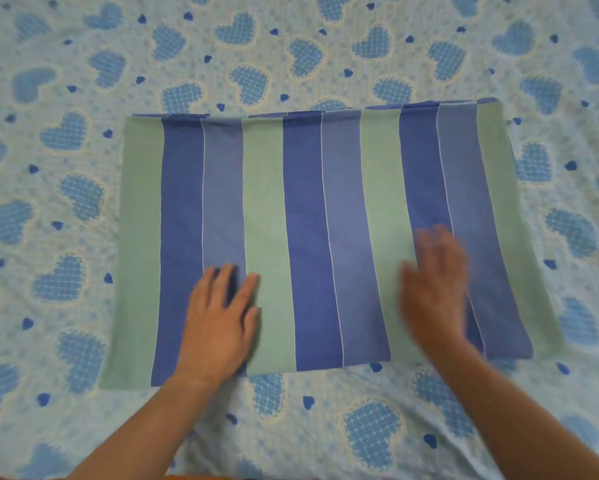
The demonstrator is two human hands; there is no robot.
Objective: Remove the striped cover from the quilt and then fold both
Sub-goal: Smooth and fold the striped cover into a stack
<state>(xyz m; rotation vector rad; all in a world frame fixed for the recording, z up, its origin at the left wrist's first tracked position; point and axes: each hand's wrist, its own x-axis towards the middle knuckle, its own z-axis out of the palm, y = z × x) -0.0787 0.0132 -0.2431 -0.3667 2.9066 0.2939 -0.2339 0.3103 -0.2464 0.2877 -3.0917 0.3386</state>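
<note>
The striped cover (312,216), in green, dark blue and pale blue bands, lies folded flat as a wide rectangle in the middle of the view. My left hand (222,317) rests palm down on its near left part, fingers straight and spread. My right hand (436,289) lies flat over its near right part with fingers straight; it is blurred by motion. Neither hand grips the cloth. The cover lies on a light blue fabric printed with blue hearts (291,57) that fills the view; whether this is the quilt I cannot tell.
The heart-print fabric spreads out on all sides of the cover and has soft wrinkles near my forearms at the bottom. A thin strip of orange (194,477) shows at the bottom edge.
</note>
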